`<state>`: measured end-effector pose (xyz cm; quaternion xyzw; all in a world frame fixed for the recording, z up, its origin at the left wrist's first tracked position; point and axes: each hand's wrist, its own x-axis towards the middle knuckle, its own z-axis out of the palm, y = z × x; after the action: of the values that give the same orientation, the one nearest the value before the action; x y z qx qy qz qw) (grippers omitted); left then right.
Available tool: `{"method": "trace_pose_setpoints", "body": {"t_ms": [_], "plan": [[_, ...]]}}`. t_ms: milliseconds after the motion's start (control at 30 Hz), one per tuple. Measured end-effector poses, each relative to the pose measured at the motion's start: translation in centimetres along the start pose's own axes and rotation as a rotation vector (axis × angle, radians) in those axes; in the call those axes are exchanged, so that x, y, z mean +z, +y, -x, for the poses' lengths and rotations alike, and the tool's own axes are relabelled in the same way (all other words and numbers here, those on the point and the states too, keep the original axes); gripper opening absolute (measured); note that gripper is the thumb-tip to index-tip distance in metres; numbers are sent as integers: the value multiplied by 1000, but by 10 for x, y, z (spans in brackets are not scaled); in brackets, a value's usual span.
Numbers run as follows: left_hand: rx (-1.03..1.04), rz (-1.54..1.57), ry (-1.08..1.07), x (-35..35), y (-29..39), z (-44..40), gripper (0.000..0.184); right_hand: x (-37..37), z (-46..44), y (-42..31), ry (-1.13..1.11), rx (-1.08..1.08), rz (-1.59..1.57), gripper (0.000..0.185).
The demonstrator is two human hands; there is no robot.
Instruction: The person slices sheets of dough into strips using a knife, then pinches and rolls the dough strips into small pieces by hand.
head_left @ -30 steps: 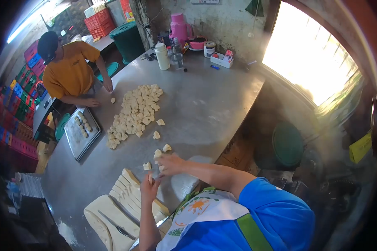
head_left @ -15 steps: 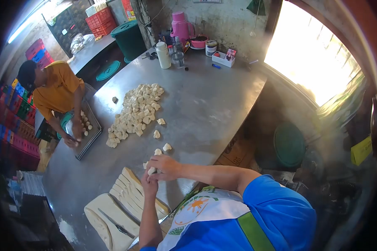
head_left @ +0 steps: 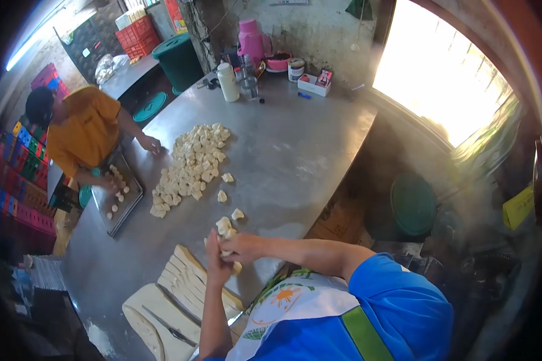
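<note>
My left hand [head_left: 217, 265] and my right hand [head_left: 246, 246] meet over the near part of the table, closed around a piece of dough that their fingers largely hide. Small dough lumps [head_left: 224, 225] lie just beyond the fingers, and another lump [head_left: 238, 268] shows below my right hand. Beside my left forearm, long dough strips [head_left: 190, 268] lie next to a wide dough slab [head_left: 141, 307]. A dark, thin-bladed tool, apparently a knife [head_left: 173, 330], rests on the slab. Farther out spreads a large pile of cut dough pieces [head_left: 190, 162].
Across the metal table [head_left: 283, 156], a person in an orange shirt [head_left: 87, 135] works over a tray [head_left: 126, 204] with dough balls. A white bottle [head_left: 227, 82], pink jug [head_left: 253, 42] and white box [head_left: 315, 85] stand at the far end. A green-lidded bin [head_left: 412, 204] is right of the table.
My hands have shifted slightly downward, and more dough lumps show around them. The other person's one hand has moved from the tray toward the pile; the other is over the tray.
</note>
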<state>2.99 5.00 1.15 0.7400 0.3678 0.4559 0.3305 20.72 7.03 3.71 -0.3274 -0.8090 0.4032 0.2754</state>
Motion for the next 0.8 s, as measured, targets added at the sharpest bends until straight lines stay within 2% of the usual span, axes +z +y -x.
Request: {"method": "trace_pose_setpoints", "body": {"t_ms": [33,100,133,200,233,267,300,333,367,433,467,533,567,600,633,667,733,767,800], "plan": [[-14,-4,3,-2,-6,8,74,5,-1,-5,-9,1,-11,39],[-554,402,-31,-7,-20,7,36,-2,-9,-9,250,-84,-23,37],[-556,403,-35,-2,-25,11,36,-1,-7,-13,253,-81,-23,37],[-416,-27,51,14,-30,20,16,-3,-4,-19,424,89,252,36],[-426,-300,-107,12,18,1,8,-5,-5,-10,419,88,250,36],[-431,-302,-107,7,27,4,8,-8,-8,8,297,216,325,36],[-328,-315,-182,2,29,4,8,-13,-10,20,183,343,405,36],[-226,-324,-258,1,32,5,8,-14,-10,20,188,348,409,36],[-229,-321,-264,0,38,11,8,-11,-11,19,188,353,374,36],[-441,-36,-35,-3,42,8,9,-16,-20,12,199,349,350,36],[-443,-37,-39,-3,38,8,9,-17,-22,-3,204,277,287,36],[-509,178,132,-3,20,16,12,-9,-18,-24,194,209,215,36],[-506,180,139,-5,5,17,12,-6,-17,-30,231,111,148,37],[-501,152,32,-6,-13,20,13,-5,-16,-31,267,14,82,38],[-506,123,-75,-8,-20,28,14,-3,-14,-28,257,14,79,38],[-513,123,-64,-3,-3,24,14,-1,-12,-22,292,45,102,35],[-385,-130,-43,8,26,9,16,-4,-14,-14,324,65,120,33],[-420,-272,-227,-1,23,6,14,-16,-17,-10,203,224,271,35],[-414,-274,-229,-2,23,6,14,-29,-18,-6,88,384,427,36]]}}
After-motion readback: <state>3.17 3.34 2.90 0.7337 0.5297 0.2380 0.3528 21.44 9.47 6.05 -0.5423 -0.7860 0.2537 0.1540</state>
